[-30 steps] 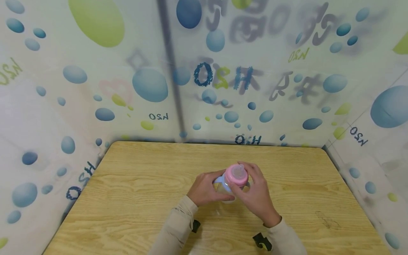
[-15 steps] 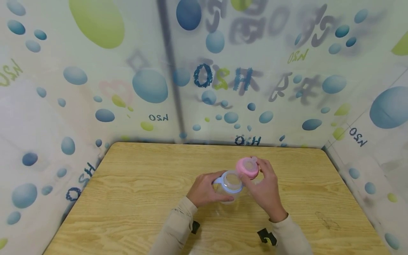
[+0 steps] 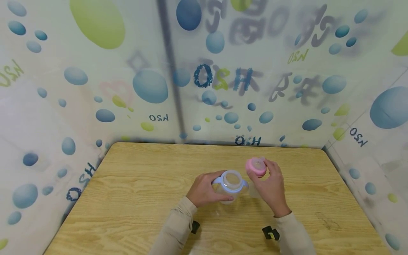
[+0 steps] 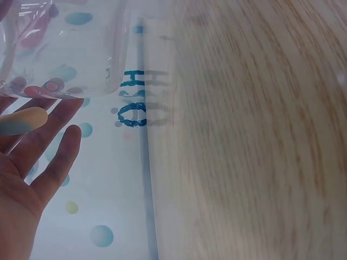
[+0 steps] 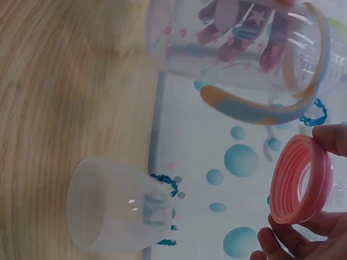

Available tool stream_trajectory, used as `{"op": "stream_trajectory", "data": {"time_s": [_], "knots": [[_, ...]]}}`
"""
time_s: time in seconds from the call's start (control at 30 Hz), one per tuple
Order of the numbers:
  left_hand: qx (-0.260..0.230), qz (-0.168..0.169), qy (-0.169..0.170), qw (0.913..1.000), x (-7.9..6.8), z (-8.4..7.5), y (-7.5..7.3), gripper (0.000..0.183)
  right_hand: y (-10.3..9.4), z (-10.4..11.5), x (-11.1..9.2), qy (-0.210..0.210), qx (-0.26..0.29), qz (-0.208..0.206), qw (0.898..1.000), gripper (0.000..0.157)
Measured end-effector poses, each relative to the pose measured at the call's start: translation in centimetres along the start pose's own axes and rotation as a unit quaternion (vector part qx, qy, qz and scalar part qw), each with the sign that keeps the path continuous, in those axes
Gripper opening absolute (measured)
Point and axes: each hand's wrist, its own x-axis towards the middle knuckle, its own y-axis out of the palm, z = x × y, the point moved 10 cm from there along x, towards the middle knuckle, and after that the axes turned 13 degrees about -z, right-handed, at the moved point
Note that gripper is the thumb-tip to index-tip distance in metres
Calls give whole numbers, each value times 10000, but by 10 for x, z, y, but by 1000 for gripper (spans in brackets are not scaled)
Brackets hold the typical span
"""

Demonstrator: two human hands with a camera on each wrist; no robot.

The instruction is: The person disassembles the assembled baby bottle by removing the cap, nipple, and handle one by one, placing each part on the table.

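Observation:
My left hand (image 3: 204,191) grips a clear baby bottle (image 5: 179,59) by its side, above the table. The bottle's mouth is uncovered, and a light-blue ring with two handles (image 5: 255,111) circles its neck. In the left wrist view, the bottle's clear base (image 4: 81,54) shows above several fingers. To the right of the bottle and apart from it, my right hand (image 3: 271,187) pinches a pink screw collar (image 3: 256,167) with a clear teat between thumb and fingers. Its threaded inside faces the bottle in the right wrist view.
A translucent dome-shaped cover (image 5: 119,208) stands on the wooden table (image 3: 143,177), partly hidden by the right hand in the head view. Pale walls with printed blue and green drops (image 3: 149,85) enclose the table's back and sides.
The pink collar with its teat has come off the bottle's mouth and moved right in the right hand. The left hand and bottle have stayed nearly still.

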Motion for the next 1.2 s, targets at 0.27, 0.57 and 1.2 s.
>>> {"op": "stream_trajectory", "data": {"time_s": [0.27, 0.57, 1.2], "knots": [[-15, 54, 14, 10000, 0, -1, 2, 77, -3, -22, 4, 92, -208, -94, 9997, 67], [41, 72, 51, 10000, 1, 1, 4, 77, -3, -46, 6, 388, -540, 18, 9978, 71], [-30, 113, 23, 9999, 1, 0, 7, 78, -8, -75, 7, 699, -1089, 250, 9913, 69]]}}
